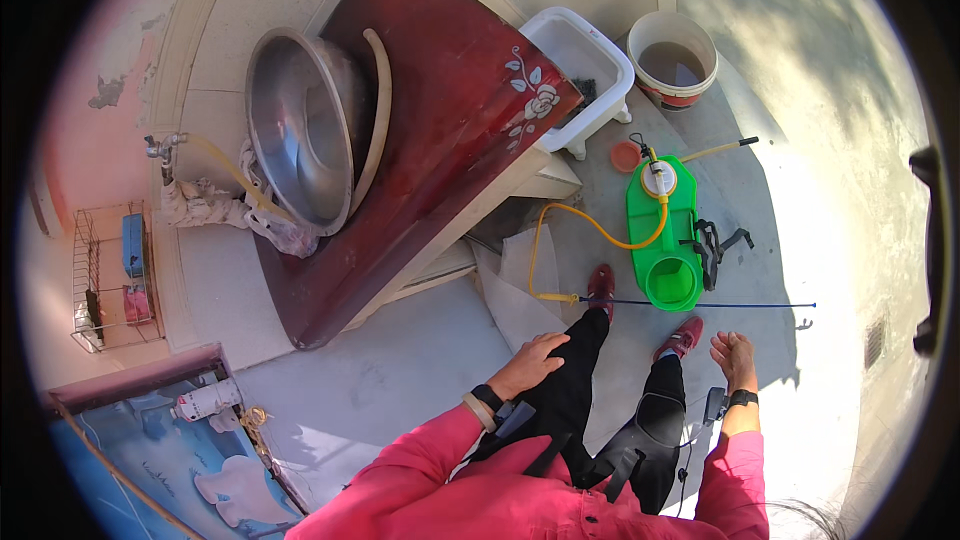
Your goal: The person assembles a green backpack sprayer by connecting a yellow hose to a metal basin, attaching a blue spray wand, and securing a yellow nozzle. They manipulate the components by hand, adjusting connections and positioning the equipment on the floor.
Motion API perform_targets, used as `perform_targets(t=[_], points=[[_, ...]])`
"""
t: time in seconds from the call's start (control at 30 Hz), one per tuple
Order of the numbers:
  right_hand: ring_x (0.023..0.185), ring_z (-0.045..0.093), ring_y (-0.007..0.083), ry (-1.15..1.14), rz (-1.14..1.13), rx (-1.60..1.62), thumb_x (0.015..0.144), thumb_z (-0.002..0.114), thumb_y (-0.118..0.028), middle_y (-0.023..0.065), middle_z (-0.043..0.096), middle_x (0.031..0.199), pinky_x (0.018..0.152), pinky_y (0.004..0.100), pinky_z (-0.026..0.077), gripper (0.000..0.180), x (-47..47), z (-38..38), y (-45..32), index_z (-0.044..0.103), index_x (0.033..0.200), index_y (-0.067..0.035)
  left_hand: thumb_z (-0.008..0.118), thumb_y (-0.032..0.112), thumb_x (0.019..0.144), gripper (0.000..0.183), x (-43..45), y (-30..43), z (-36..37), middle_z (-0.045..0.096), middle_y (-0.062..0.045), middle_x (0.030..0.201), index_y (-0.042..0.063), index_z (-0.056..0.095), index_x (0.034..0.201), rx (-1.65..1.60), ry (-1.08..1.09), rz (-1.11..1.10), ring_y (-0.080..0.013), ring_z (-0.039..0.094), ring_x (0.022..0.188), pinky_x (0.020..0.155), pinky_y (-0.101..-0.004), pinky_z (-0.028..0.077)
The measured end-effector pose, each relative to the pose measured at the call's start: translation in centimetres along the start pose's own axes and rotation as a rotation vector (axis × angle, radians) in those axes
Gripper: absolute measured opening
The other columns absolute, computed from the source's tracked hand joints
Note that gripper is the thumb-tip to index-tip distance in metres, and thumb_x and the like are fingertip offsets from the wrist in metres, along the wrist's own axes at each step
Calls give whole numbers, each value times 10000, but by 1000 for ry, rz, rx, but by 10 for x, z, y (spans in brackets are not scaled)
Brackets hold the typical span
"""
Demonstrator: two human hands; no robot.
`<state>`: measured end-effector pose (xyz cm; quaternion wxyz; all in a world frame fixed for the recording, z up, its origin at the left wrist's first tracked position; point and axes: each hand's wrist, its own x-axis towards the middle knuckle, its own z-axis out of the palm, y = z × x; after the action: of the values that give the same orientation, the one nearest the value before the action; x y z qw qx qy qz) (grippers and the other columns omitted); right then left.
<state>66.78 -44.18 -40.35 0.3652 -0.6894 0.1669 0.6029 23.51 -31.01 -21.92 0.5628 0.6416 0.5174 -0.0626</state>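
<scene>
My left hand hangs over my thigh with its fingers apart, holding nothing. On the other side my right hand is raised beside my shoe, palm partly up, with nothing visible in it. Past my feet a green backpack sprayer tank lies on the concrete floor, its black straps spread at one side. A yellow hose loops from the tank to a yellow spray handle. The handle's dark blue lance stretches across the floor in front of my shoes. Neither hand touches the sprayer.
A dark red tabletop carries a tilted steel basin. Behind it stand a white plastic tub and a bucket of murky water. A tap with a hose and a wire rack are at the left wall.
</scene>
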Motion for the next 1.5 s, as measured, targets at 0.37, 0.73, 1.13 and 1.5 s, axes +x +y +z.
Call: perform_targets(t=[0.37,0.73,1.13,1.5], points=[[854,654,158,-510,-552,-412,1000,528,-157,65,651,1030,748,295,538,267,-210,223,-138,553,1229,-22,604,-4,887,403,-103,124,-215,595,-122,1287,-5,589,1289,-216,799,389,-224,576,1166,1018,-317,433],[953,574,291,-263,-1920,-1405,861,597,-49,114,601,1028,812,444,432,411,-351,528,-190,655,1244,-187,601,-42,870,415,-163,46,-310,567,-80,1315,-9,595,1284,-334,1162,223,-185,560,1164,985,-306,460],[767,655,288,-453,-1904,-1610,855,653,-129,79,636,760,730,462,367,101,-383,500,-166,555,881,-129,657,53,859,689,-169,-65,-376,348,-192,1573,11,388,1492,-294,1189,8,-280,341,1455,1108,-401,374],[737,624,306,-508,-1893,-1518,872,644,-126,96,612,705,736,417,369,101,-409,493,-150,558,839,-86,692,94,857,458,-138,-35,-359,589,-159,1156,-91,546,1250,-749,1175,-140,-215,646,855,620,-295,547]])
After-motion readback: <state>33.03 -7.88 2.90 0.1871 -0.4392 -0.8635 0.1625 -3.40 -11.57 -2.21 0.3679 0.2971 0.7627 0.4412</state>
